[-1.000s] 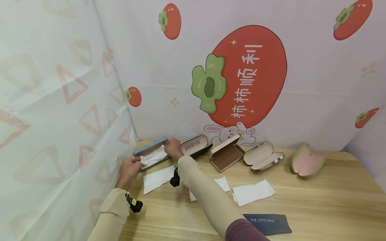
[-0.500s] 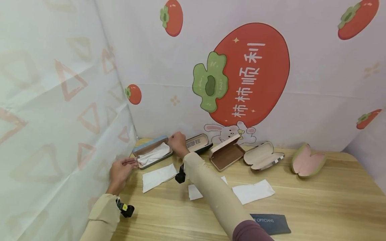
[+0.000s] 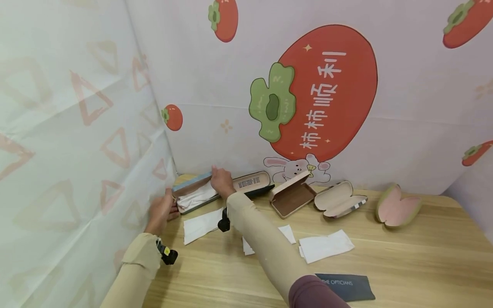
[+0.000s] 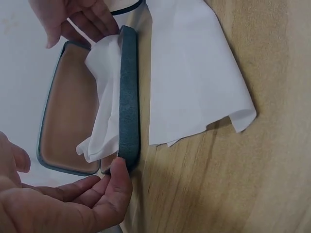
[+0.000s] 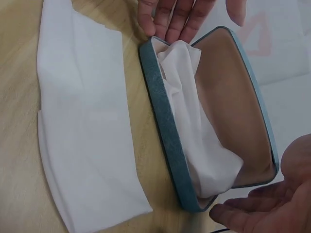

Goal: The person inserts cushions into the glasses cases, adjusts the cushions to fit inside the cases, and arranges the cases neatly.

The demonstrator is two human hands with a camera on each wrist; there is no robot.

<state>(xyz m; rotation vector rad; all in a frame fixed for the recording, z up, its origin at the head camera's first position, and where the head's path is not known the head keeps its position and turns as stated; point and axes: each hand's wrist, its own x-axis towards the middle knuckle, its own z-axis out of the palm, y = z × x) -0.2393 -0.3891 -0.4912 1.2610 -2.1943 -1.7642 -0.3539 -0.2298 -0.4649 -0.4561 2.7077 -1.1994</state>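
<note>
A teal glasses case (image 4: 129,97) stands with its lid up and its brown inside showing. Crumpled white cloth (image 5: 199,141) lies along its lower half. At the case's left end is my left hand (image 3: 161,209); the left wrist view has its fingers extended beside that end, one fingertip at the front corner. My right hand (image 3: 222,182) is at the opposite end, fingers stretched out close to the case's corner in the right wrist view. The case sits between both hands. In the head view, the right hand hides the case's right end.
A folded white cloth (image 3: 202,225) lies just in front of the case. To the right stand open cases: a dark one (image 3: 252,182), a brown-lined one (image 3: 292,199), a cream-lined one (image 3: 339,201) and a pink-lined one (image 3: 398,207). A dark pouch (image 3: 348,285) lies nearer.
Both hands have let go of the cloth inside the case. The left drew back, then returned to the left end; the right moved off, then came back to the right end.
</note>
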